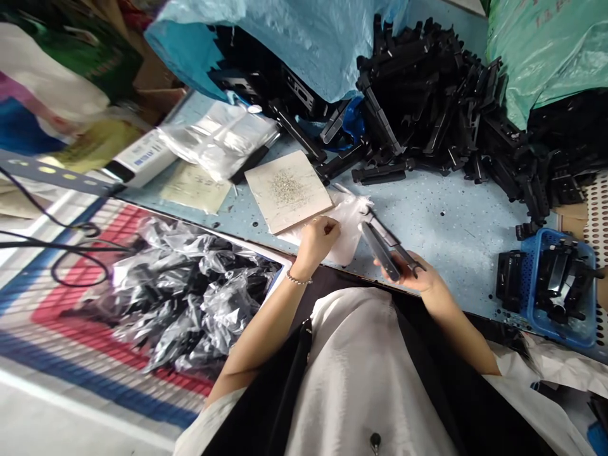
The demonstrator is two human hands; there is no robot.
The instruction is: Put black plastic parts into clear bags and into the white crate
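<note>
My right hand (414, 272) grips a long black plastic part (382, 248) near the table's front edge, its far end pointing up and left. My left hand (319, 239) is curled in a pinch beside a beige board (287, 190) that carries a small heap of tiny metal pieces. What the fingers pinch is too small to make out. A white plastic bag (350, 221) lies on the blue table (437, 215) between the two hands. A bracelet circles my left wrist.
A big pile of black plastic parts (427, 107) fills the table's far side under blue and green bags. A blue basket (555, 285) with black parts stands at right. Clear bags (223, 136) lie at left. A bin of bagged parts (190, 291) sits on the floor.
</note>
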